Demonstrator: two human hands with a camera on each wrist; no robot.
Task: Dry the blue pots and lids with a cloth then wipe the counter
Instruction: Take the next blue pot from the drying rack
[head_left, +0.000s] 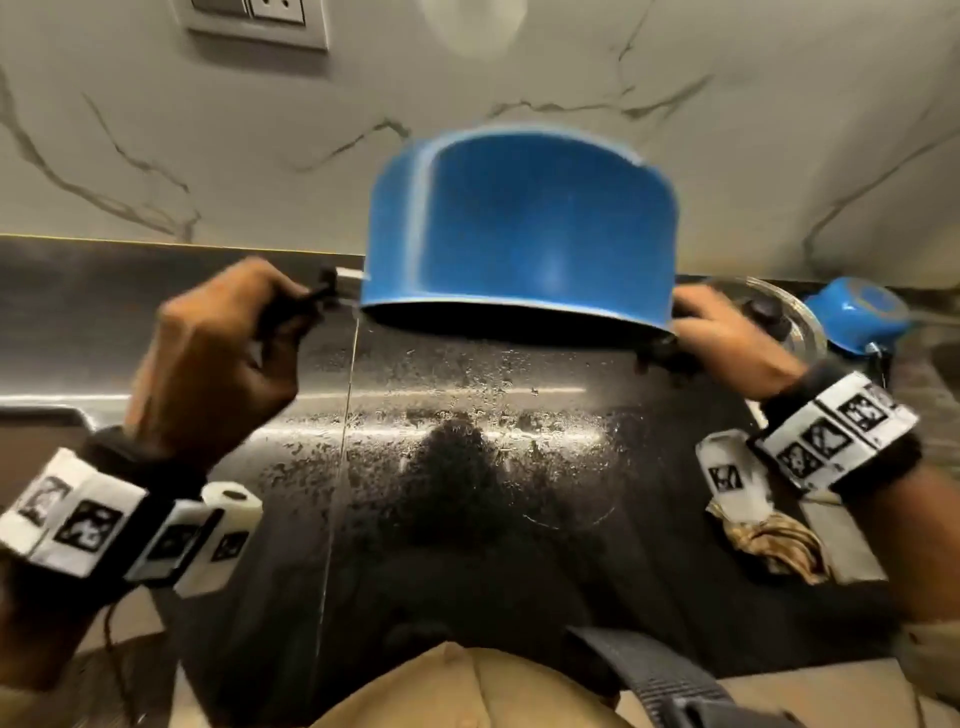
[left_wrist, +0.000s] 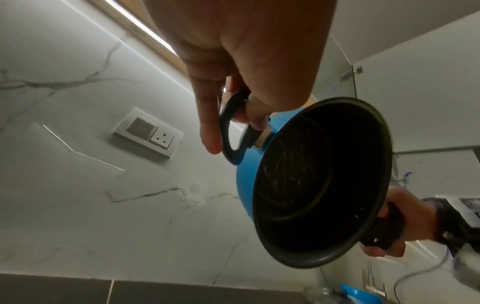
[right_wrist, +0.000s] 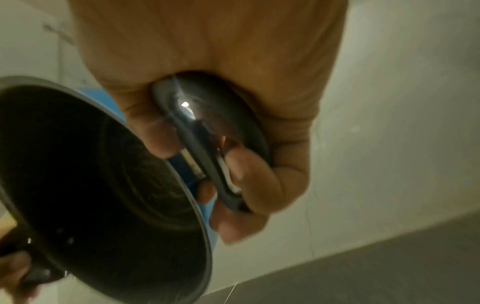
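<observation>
I hold a blue pot (head_left: 519, 234) upside down above the wet black counter (head_left: 467, 561), its dark mouth facing down. My left hand (head_left: 280, 306) grips the black loop handle (left_wrist: 228, 131) on its left side. My right hand (head_left: 711, 332) grips the opposite handle (right_wrist: 202, 160), fingers curled round it. The left wrist view shows the pot's scratched dark inside (left_wrist: 322, 174). A thin stream of water (head_left: 343, 441) falls from the left rim. A second blue pot (head_left: 862, 312) sits at the right, beside a glass lid (head_left: 789, 312). A crumpled striped cloth (head_left: 774, 545) lies at the lower right.
Water drops cover the middle of the counter under the pot. A marble-patterned wall (head_left: 208, 156) rises right behind it, with a switch and socket plate (head_left: 254, 21) at the upper left. The counter's front edge is against my body.
</observation>
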